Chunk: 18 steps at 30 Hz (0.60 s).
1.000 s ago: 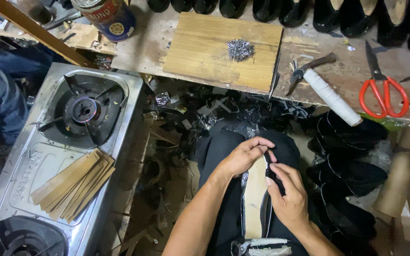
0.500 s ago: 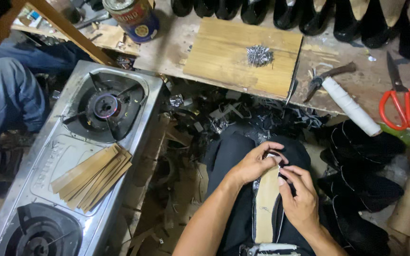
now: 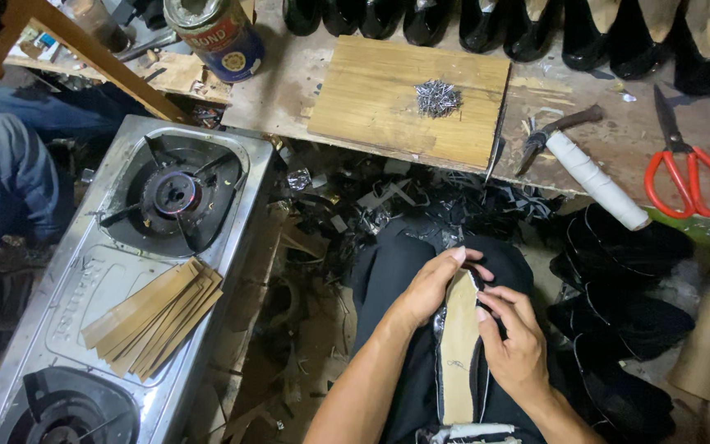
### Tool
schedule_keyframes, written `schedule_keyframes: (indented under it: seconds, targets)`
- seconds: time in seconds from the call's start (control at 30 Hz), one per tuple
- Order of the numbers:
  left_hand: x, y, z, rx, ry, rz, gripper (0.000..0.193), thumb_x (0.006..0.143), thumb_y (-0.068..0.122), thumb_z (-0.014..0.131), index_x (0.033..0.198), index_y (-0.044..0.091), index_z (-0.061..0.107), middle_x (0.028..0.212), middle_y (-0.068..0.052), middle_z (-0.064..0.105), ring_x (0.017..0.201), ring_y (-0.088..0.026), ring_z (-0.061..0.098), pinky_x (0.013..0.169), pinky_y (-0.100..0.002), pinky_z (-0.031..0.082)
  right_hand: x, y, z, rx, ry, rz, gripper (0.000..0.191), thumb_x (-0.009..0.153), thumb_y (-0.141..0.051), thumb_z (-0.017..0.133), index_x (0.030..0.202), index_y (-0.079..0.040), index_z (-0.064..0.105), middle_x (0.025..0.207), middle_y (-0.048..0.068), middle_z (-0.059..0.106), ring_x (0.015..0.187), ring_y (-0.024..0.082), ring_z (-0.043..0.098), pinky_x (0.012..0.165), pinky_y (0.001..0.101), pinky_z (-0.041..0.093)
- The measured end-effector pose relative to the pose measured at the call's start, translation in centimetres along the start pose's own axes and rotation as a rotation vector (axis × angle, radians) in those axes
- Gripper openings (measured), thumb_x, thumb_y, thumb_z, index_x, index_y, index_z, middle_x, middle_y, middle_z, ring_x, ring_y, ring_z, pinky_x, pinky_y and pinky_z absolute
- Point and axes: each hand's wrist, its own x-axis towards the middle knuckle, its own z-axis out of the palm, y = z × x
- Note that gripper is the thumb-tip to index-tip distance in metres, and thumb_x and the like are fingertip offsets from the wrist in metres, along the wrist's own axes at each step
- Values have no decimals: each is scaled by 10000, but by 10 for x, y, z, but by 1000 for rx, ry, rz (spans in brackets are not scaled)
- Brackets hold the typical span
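**Both hands on the shoe sole, down on the lap**

I'm looking straight down: the left hand [image 3: 427,289] comes in from below, wrist bent, fingers [image 3: 454,257] curled over the toe end of the tan sole [image 3: 458,345], gripping its left edge. The right hand [image 3: 518,339] presses in from the other side, fingers pinching the black upper against the sole's right edge. The sole lies lengthwise on the lap, toe pointing away. Up on the table [image 3: 610,140], I see a pile of small nails [image 3: 437,97] on a wooden board [image 3: 380,99], and red-handled scissors [image 3: 684,168] well apart.
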Motion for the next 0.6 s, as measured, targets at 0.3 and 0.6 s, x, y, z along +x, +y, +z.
schedule_keyframes:
  seconds: [0.3, 0.6]
  targets:
    - [7, 1, 0, -36, -3, -43, 545, 1099, 436, 405, 1342, -28, 560, 1155, -154, 707, 984, -206, 683, 895, -338, 555, 2, 0, 0, 10, 10, 53, 269, 923, -116, 661, 1173, -22, 695, 1195, 125, 661, 1078, 271, 678, 894, 343, 540]
    - [11, -2, 1, -33, -11, -44, 534, 1106, 431, 393, 1342, -20, 555, 1164, -159, 704, 993, -203, 676, 904, -340, 554, 1, 6, -3, -10, -9, 53, 291, 921, -126, 670, 1193, -26, 692, 1204, 135, 659, 1092, 279, 676, 913, 350, 534]
